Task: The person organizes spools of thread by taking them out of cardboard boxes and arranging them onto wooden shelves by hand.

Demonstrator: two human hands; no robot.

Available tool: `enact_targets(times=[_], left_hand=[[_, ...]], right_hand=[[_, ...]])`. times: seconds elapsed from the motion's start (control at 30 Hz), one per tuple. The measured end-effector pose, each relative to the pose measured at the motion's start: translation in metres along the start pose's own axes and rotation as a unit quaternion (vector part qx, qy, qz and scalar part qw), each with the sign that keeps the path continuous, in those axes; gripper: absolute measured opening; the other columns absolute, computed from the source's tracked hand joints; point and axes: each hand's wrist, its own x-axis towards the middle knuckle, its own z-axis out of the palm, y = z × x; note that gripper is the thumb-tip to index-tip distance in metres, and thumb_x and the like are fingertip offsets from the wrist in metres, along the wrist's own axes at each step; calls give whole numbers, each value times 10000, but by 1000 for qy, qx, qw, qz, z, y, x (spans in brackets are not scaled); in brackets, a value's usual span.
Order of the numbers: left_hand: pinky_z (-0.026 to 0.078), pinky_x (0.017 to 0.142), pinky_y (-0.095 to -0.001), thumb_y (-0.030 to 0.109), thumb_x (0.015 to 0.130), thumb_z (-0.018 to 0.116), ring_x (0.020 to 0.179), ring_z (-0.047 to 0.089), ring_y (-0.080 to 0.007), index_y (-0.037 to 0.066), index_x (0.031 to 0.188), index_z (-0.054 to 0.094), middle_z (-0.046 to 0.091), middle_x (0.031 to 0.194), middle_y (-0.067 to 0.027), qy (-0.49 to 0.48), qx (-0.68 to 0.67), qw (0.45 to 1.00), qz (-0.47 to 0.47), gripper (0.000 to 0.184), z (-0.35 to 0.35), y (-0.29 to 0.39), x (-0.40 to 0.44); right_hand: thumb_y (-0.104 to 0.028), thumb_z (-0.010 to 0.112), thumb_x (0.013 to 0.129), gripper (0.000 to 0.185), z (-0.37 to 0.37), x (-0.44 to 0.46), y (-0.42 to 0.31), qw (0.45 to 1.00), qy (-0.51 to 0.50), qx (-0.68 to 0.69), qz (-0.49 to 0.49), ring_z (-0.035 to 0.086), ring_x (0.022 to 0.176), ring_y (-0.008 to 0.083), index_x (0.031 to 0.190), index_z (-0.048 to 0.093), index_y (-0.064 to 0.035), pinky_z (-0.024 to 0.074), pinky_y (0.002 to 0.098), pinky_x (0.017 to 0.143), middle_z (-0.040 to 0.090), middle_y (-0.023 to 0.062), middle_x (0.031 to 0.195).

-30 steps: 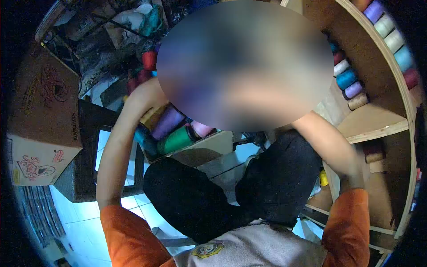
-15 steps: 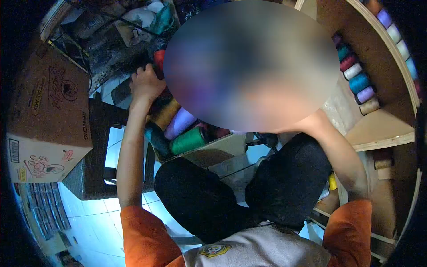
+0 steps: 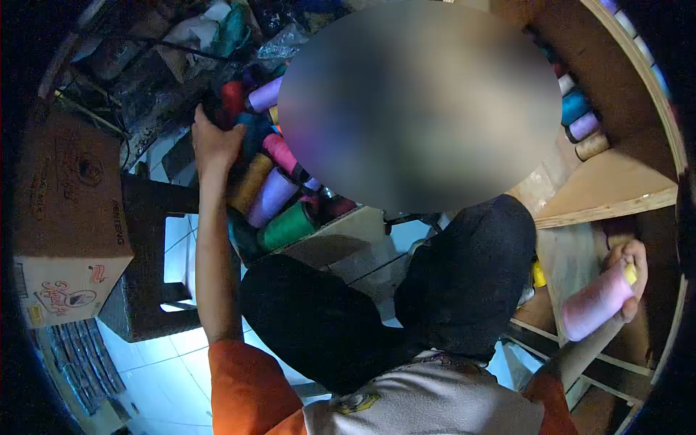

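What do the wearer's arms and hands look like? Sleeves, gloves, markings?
Left hand and right hand: both bare, no gloves. Orange short sleeves end near the elbows, forearms uncovered. No watch, band or marking visible on either arm. Shirt front is grey.

My head: the camera sits up here, looking forward and down.
My shirt (image 3: 435,399): at the bottom, very near.
My knees (image 3: 312,319): below the middle, a bit farther.
Box (image 3: 65,181): left side.
Shelf (image 3: 616,181): right side.
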Motion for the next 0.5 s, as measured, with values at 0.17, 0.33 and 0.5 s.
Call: enact_targets(times=[0.17,0.33,0.5], left_hand=[[382,992,-416,353,628,751,1155,476,-418,-44,1363,219,475,1216,-330,-101,70,988,-94,990,-19,11,-10],[415,949,-419,378,642,736,1104,524,-403,-27,1310,339,524,1181,-299,-146,98,981,-78,877,-21,-6,1],[318,1022,-375,139,723,661,1203,446,-284,41,1365,306,468,1302,-174,-111,-117,981,108,740,-2,-41,12]], right_hand=[[-555,793,515,957,-2,-12,-3,998,43,-40,-19,414,705,96,1086,362,80,299,193,602,474,73,820],[-584,669,620,860,-29,-15,-16,987,4,-159,-12,513,860,168,1123,431,71,412,240,733,519,113,934],[-535,605,717,780,-17,-20,-42,963,150,-222,-7,562,965,180,1175,504,88,415,268,877,580,120,1074]])
